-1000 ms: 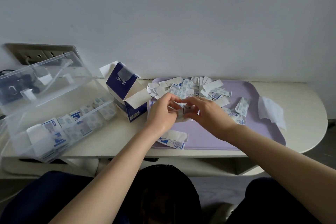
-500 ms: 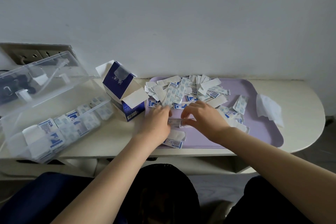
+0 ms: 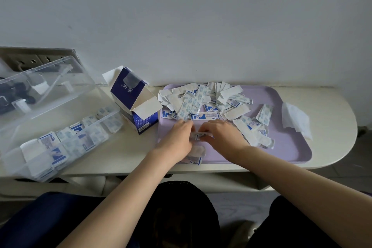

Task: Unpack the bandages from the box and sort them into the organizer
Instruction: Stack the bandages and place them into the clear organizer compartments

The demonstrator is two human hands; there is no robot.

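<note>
A heap of wrapped bandages (image 3: 203, 99) lies scattered on the far half of a lilac tray (image 3: 285, 147). My left hand (image 3: 177, 139) and my right hand (image 3: 223, 137) meet at the tray's near left part, both pinching a small stack of bandages (image 3: 199, 135) between their fingertips. A few more bandages (image 3: 194, 156) lie under my left wrist at the tray's front edge. The opened blue and white box (image 3: 134, 102) stands left of the tray. The clear plastic organizer (image 3: 60, 137) sits at the far left with its lid raised and bandages in its compartments.
A crumpled white paper (image 3: 296, 121) lies on the table right of the tray. A wall socket strip (image 3: 38, 60) is behind the organizer's lid. The table's rounded right end (image 3: 342, 137) and front edge are close to the tray. My knees are below the table.
Both hands came down from above the pile to the tray's near part, still holding the small stack between them. The view shifted slightly.
</note>
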